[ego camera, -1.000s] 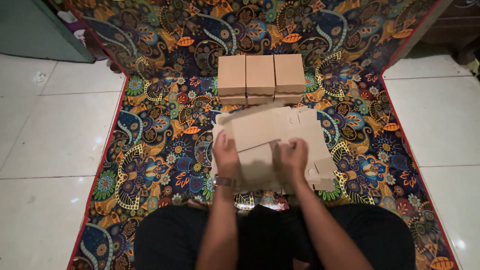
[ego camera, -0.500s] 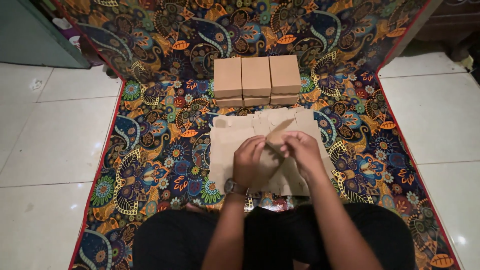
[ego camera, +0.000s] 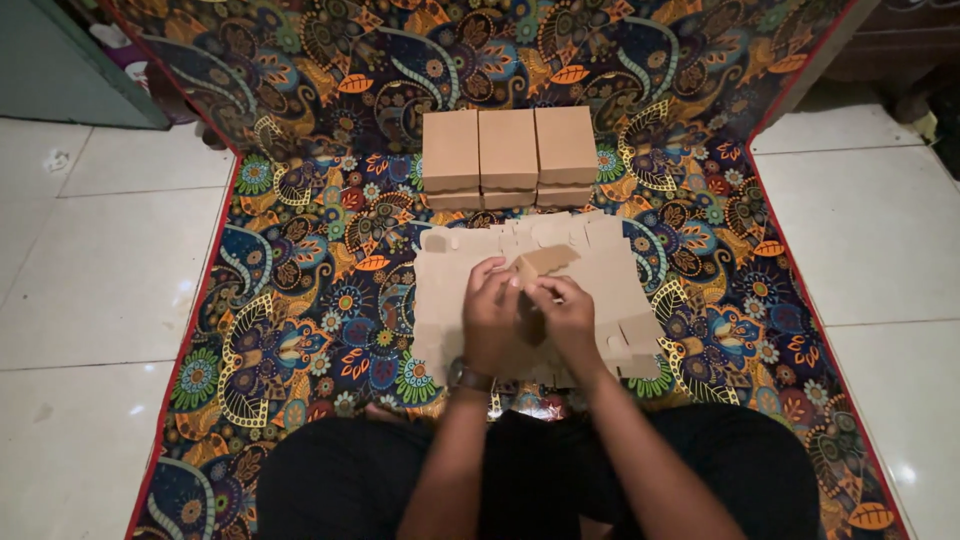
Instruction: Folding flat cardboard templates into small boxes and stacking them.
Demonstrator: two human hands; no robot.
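Both my hands meet over a stack of flat brown cardboard blanks lying on the patterned mat. My left hand and my right hand grip one cardboard piece that is partly folded, its flap sticking up between my fingers. A dark band sits on my left wrist. Beyond the stack, three folded brown boxes stand side by side in a row, with more boxes under them.
A colourful floral mat with a red edge covers the floor under everything. White floor tiles lie on both sides. My dark-clothed legs fill the bottom of the view. A green panel stands at the top left.
My hands lifted one cardboard blank off the stack, brought it together in front of me and folded it up. The view has shifted slightly.
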